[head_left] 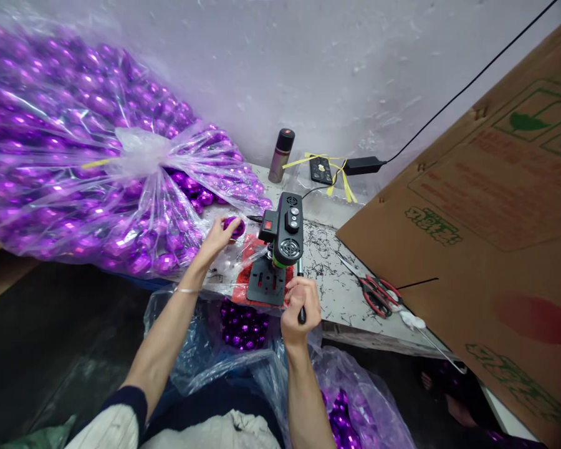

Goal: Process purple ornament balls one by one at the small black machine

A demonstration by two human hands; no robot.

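My left hand (219, 237) is closed on a shiny purple bauble (235, 228), left of a small black bench drill press (288, 227). My right hand (302, 307) wraps round the black-gripped lever (302, 315) at the machine's right side. The drill press has a red switch and round vents, and its slotted base plate (265, 284) stands over a red mat (240, 292). No bauble shows on the plate. Below the table edge, between my arms, purple baubles (244, 324) lie in an open clear bag (196, 337).
A big tied bag of purple baubles (88, 206) fills the left. Behind the machine stand a bottle (281, 156), a black power adapter (363, 165) and yellow ties (348, 190). Red-handled scissors (376, 293) lie beside a large cardboard box (486, 237). Dark shavings (327, 249) litter the table.
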